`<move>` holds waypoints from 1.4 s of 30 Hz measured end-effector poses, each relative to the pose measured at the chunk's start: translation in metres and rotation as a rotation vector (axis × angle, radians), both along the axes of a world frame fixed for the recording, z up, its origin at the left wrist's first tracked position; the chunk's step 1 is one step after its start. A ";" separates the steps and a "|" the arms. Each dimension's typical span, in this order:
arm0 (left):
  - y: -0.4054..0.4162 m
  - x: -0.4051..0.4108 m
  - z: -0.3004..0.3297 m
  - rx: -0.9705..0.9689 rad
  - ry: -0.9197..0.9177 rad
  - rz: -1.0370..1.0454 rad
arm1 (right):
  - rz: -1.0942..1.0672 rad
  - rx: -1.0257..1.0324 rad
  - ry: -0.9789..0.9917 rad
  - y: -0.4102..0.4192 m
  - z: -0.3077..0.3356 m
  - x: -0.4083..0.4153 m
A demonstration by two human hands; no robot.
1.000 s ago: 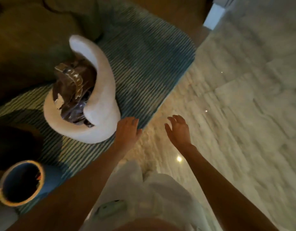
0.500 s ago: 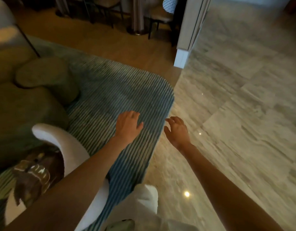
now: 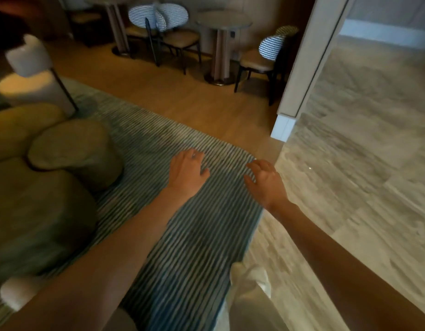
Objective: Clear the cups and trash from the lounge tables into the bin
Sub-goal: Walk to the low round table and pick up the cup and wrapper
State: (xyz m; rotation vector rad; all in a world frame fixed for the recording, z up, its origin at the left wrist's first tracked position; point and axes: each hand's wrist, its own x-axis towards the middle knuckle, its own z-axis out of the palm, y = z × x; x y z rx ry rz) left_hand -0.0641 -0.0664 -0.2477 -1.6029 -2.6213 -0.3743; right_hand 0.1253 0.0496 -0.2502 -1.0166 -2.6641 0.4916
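Both hands empty: left hand (image 3: 187, 172) and right hand (image 3: 266, 180) fingers loosely curled; scan round tables (image 3: 223, 21) ahead for cups.

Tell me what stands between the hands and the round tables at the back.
Both hands, left hand and right hand, are empty. Ahead lie striped rug and bare wood floor. Chairs ring the round tables; the pillar stands to the right. No cups or trash are visible there.
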 end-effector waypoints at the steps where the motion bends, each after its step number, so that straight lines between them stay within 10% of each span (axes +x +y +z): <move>1: 0.022 -0.013 0.005 0.016 0.016 0.015 | 0.012 -0.010 0.019 0.025 0.004 -0.014; 42: 0.589 -0.706 0.090 -0.098 0.043 0.671 | 0.560 0.042 0.096 0.680 0.087 -0.808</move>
